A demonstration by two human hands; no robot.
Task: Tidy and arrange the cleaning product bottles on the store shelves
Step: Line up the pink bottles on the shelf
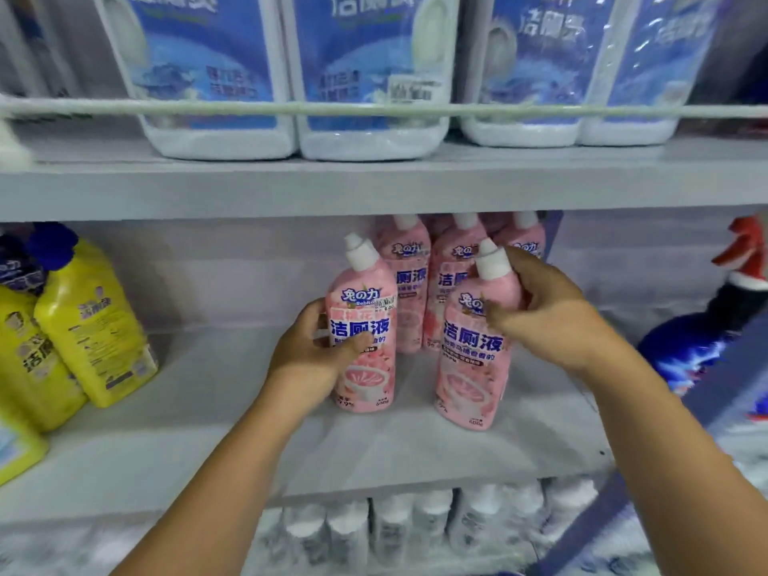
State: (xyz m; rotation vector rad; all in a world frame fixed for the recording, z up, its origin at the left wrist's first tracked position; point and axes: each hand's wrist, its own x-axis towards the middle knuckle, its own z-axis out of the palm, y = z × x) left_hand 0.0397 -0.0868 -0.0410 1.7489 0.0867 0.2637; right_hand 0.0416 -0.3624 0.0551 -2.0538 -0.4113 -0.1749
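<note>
At frame centre, the left hand (pixel 309 355) grasps one white-capped pink plastic bottle (pixel 365 326); the right hand (pixel 548 309) grips its twin (pixel 473 367) (both upright).

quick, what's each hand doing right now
Left hand: closed on the front-left pink bottle.
Right hand: fingers closed on the front-right pink bottle, near its neck.

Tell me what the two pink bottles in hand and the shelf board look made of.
Left pink bottle and right pink bottle: probably plastic with a glossy printed sleeve, judging by the moulded shape and soft sheen; white caps look like matte plastic. Shelf board: flat, pale grey, matte, likely painted metal, though the blur leaves that open.
</note>
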